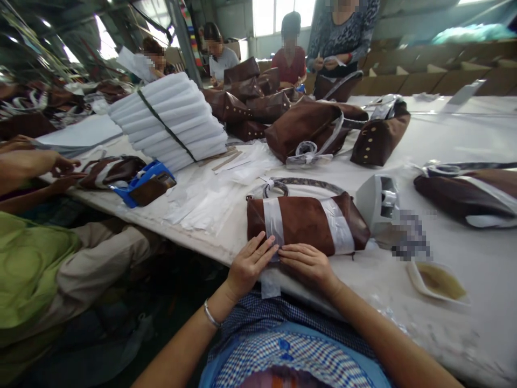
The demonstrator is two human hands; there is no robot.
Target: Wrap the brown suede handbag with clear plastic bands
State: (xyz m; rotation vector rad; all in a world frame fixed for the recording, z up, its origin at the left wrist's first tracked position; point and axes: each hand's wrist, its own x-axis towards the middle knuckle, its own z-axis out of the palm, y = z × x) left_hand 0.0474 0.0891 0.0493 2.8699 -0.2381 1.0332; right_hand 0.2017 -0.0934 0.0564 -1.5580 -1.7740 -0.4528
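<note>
A brown handbag (302, 223) lies on its side in front of me at the table's near edge. Two whitish wrapping strips, a left strip (273, 218) and a right strip (338, 225), run across it. Its handle (311, 185), wrapped in clear film, rests behind it. My left hand (247, 265) presses with outstretched fingers on the lower end of the left strip. Close beside it, my right hand (309, 264) lies with its fingers flat along the bag's near edge. A pale translucent piece (270, 285) hangs below the hands over the table edge.
Right of the bag stand a grey tape dispenser (374, 202) and a shallow dish (440, 280). Leftward are loose white sheets (205, 196), a blue tape dispenser (143, 183) and a strapped white stack (169, 118). More brown bags (305, 126) sit behind; co-workers surround the table.
</note>
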